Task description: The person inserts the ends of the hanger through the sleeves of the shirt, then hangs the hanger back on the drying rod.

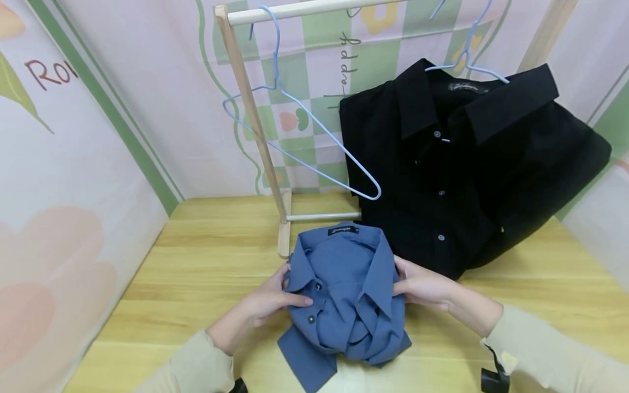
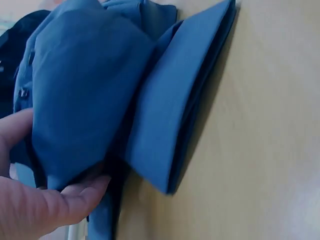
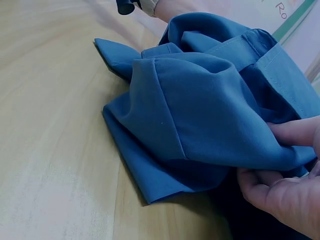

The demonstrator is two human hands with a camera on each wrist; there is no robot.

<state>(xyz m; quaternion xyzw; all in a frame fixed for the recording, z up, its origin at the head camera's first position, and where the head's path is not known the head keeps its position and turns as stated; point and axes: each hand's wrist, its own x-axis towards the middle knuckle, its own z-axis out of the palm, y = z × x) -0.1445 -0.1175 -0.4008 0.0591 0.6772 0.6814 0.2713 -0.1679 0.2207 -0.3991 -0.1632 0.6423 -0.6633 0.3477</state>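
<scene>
A folded blue shirt lies bunched on the wooden table, collar up, with a cuff sticking out at its near left. My left hand grips its left side, thumb on the button placket and fingers underneath. My right hand pinches the right side by the collar. In the left wrist view the left hand clasps the blue shirt from below. In the right wrist view the right hand pinches a fold of the blue shirt.
A black shirt hangs on a pale blue hanger from a wooden rack behind the blue one, its hem on the table. An empty blue hanger hangs to its left. Patterned backdrop walls close in on the left and the back.
</scene>
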